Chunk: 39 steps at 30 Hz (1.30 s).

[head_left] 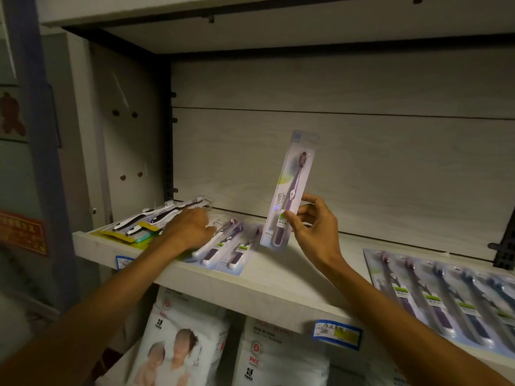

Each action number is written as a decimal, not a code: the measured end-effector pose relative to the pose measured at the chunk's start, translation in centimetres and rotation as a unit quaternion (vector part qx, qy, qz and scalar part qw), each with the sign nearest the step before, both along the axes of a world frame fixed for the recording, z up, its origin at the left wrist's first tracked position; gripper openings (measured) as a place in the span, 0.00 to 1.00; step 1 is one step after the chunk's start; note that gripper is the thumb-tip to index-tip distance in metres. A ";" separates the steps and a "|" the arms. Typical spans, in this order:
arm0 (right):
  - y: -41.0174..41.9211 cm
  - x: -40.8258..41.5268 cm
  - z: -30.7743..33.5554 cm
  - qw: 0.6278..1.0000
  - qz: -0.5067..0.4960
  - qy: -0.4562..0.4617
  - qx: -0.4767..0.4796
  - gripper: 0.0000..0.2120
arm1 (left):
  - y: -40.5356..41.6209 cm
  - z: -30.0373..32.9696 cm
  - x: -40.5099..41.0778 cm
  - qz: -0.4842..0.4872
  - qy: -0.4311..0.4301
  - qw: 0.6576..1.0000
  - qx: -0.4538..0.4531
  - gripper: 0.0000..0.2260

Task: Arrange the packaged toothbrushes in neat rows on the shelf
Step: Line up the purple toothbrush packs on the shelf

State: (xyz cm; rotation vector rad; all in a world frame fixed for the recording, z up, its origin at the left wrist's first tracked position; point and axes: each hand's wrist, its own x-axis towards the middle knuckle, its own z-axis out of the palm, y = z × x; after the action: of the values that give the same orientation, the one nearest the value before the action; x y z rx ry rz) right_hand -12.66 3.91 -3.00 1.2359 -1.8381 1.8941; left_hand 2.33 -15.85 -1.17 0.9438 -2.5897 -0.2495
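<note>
While the right hand (313,227) pinches one purple packaged toothbrush (288,190) upright above the shelf (278,277), the left hand (192,228) rests on the small row (228,246).

Its fingers look loosely curled over those packs; whether they grip one, I cannot tell. A nudge from that hand could skew the row or push the black-and-white brushes (156,217) just beside it; the pinched pack could twist and land crooked.

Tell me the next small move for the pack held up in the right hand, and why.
Probably lower the purple toothbrush in its clear blister pack, pinched upright by the right hand, onto the pale wooden shelf beside the small row of matching packs that the left hand rests on; bare shelf shows just right of them.
</note>
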 end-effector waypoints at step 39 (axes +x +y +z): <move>2.7 0.2 0.9 0.998 -0.055 0.000 -0.007 0.18 | 6.7 0.0 -2.5 -0.183 0.466 0.851 0.159 0.26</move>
State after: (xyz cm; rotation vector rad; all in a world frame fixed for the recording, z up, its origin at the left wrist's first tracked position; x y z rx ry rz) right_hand -12.46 6.64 -2.09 1.1069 -1.8488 1.8456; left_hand -0.13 -9.14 -1.20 0.2532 -1.7838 -0.9887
